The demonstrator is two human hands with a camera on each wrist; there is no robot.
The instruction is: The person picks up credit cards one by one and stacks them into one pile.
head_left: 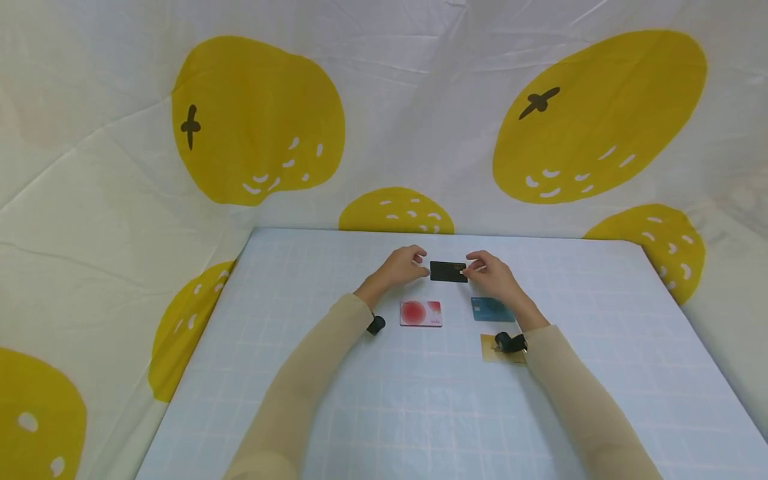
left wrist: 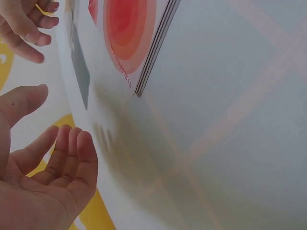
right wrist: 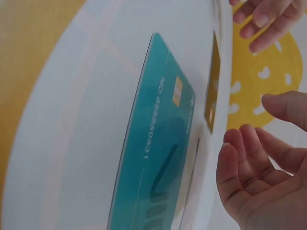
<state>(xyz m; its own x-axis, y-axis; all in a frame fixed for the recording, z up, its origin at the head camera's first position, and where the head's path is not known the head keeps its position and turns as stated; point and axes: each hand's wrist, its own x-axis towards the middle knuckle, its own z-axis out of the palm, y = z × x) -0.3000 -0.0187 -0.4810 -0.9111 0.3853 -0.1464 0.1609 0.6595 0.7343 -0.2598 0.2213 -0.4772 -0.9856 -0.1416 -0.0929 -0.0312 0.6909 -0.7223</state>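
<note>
A black card lies flat on the table between the two hands. My left hand is at its left edge, fingers loosely bent and thumb apart from them, with nothing held. At the card's right edge is my right hand, its thumb overlapping that edge in the head view. The right wrist view shows the right hand's fingers relaxed and holding nothing. Nearer to me lie a white card with red circles, which shows several layered edges in the left wrist view, and a teal card partly under the right hand.
A gold card lies below the teal one, partly hidden by the right wrist camera. The table has a pale blue checked cover. Behind and to the sides hangs a white cloth with yellow fruit prints.
</note>
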